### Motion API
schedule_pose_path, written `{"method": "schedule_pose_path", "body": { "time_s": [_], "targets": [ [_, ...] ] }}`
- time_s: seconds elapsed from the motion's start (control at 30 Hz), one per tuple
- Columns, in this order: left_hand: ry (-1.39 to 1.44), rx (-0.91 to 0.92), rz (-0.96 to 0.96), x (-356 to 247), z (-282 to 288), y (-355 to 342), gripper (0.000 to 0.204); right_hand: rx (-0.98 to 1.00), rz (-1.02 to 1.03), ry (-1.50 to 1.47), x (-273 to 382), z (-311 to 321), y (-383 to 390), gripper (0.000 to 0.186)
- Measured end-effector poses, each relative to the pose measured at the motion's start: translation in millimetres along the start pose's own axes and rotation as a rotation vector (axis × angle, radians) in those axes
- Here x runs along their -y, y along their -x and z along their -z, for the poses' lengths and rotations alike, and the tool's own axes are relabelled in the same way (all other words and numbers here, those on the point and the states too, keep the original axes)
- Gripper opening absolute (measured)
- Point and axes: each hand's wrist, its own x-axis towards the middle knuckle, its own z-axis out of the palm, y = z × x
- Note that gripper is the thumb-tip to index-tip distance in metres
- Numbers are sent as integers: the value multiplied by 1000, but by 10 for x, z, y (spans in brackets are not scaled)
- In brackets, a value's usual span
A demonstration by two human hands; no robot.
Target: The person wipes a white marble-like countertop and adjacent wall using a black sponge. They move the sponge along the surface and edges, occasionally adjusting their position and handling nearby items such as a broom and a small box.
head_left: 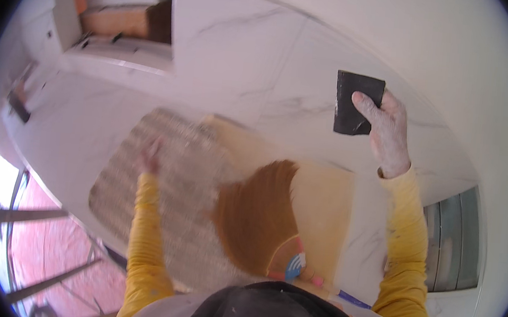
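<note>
Right grip [389,132] holds black pad [348,106] (left grip [151,156] over ribbed mat [189,180])

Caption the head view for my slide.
Right hand holds a black pad; blurred left hand over a striped mat beside a broom.

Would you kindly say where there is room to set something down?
The marbled surface shows bare between the opening and the black pad, and between the striped mat and the dark tool. Broom, mat and board crowd the middle.
</note>
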Motion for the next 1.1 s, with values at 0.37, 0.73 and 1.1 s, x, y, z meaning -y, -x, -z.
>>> {"method": "schedule_pose_path", "body": {
  "time_s": [0.37,0.73,1.1],
  "targets": [
    [52,313,86,-671,-3464,1577,22,195,-374,-392,-364,-755,808,27],
    [-426,112,-251,-367,-3679,1490,45,43,-351,-453,-460,-868,803,26],
    [-1218,540,-136,-194,-2430,188,59,-275,666,1193,-67,1322,-732,30]
  ]
}}
